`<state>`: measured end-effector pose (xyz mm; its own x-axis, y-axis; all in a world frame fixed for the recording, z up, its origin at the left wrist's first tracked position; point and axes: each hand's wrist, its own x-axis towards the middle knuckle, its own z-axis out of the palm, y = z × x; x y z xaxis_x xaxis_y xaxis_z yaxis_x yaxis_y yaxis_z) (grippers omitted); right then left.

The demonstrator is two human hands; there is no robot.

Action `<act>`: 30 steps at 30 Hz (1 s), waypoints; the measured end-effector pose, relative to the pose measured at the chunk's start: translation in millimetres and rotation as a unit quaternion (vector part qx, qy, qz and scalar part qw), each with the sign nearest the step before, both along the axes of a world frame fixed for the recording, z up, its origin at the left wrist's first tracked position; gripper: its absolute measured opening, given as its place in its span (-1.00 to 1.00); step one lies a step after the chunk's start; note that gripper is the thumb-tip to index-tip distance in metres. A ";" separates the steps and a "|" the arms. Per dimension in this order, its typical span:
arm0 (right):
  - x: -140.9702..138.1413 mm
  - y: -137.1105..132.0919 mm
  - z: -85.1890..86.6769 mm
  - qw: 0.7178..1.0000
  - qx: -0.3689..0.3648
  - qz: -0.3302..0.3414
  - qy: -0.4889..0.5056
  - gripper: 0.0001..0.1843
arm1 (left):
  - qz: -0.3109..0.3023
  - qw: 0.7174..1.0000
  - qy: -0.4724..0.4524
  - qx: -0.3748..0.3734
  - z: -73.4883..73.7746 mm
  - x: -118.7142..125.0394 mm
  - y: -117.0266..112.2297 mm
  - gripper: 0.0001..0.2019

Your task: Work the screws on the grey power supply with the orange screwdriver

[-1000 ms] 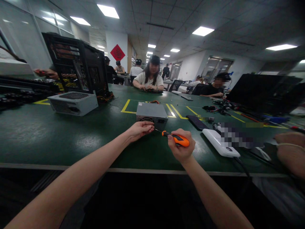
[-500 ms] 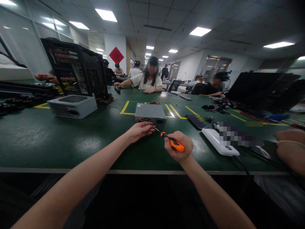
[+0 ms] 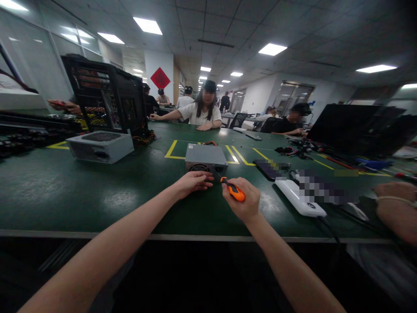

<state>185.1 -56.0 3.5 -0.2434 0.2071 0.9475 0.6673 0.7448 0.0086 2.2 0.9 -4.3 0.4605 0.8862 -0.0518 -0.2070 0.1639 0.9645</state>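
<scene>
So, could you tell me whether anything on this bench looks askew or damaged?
Nothing stands out. The grey power supply sits flat on the table; the right hand holds the orange screwdriver to its near face, left hand alongside.

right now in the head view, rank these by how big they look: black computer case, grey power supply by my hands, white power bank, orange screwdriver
1. black computer case
2. grey power supply and white power bank: they look about alike, so not ranked
3. orange screwdriver, partly hidden in the right hand
</scene>
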 end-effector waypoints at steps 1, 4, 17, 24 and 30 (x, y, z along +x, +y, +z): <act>-0.1 0.3 0.0 1.000 -0.001 -0.001 -0.004 -0.86 | -0.002 1.000 -0.002 0.003 -0.3 0.0 0.2 -0.77; -0.6 1.0 -0.2 1.000 -0.011 -0.004 -0.012 -0.88 | -0.005 1.000 -0.008 0.008 -1.8 -0.4 1.1 -0.73; -0.2 0.6 -1.4 0.999 -0.024 -0.010 -0.028 -0.89 | -0.036 0.998 -0.028 0.035 -4.3 -0.5 0.8 -0.57; -0.3 0.8 -2.7 0.999 -0.026 -0.017 -0.040 -0.90 | -0.051 0.998 -0.026 0.039 -6.4 0.9 3.3 -0.55; -2.2 -0.1 -2.1 0.997 -0.026 -0.029 -0.063 -0.92 | -0.048 0.998 -0.027 0.037 -7.3 1.8 3.5 -0.55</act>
